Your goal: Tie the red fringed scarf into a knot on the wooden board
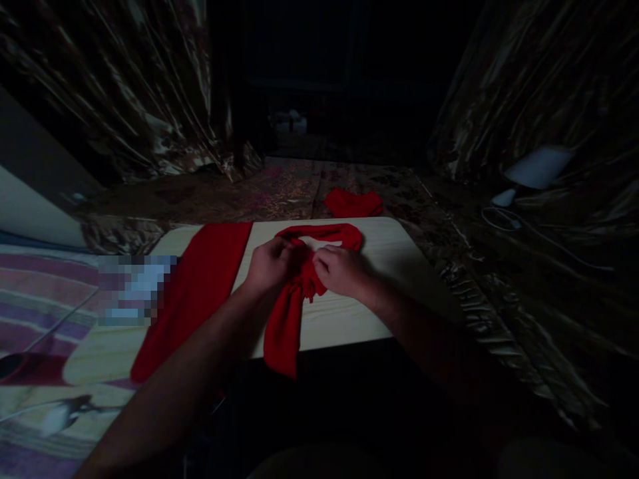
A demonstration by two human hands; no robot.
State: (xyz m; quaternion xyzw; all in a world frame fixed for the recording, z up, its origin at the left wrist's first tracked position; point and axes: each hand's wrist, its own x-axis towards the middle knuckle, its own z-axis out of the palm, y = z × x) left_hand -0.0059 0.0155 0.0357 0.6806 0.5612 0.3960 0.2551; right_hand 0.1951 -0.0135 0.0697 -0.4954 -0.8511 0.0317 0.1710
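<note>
A red knitted-looking cloth band (282,332) lies looped on the pale wooden table (349,322), with one end hanging over the front edge. My left hand (269,263) is closed on the gathered part of the cloth, at the left side of the loop. Just to the right, my right hand (339,269) pinches the same gathered part. Short fringe-like strips stick out below the fingers. Left of my hands a wide flat piece of red cloth (200,286) lies across the table. The fingertips are partly hidden in the dim light.
Another red cloth (353,202) sits behind the table on a patterned cover. At the left is a striped bedspread (30,286); a blurred-out item (134,293) lies on the table's left side. A small white lamp (539,166) with a cord stands at the right, by curtains (544,86).
</note>
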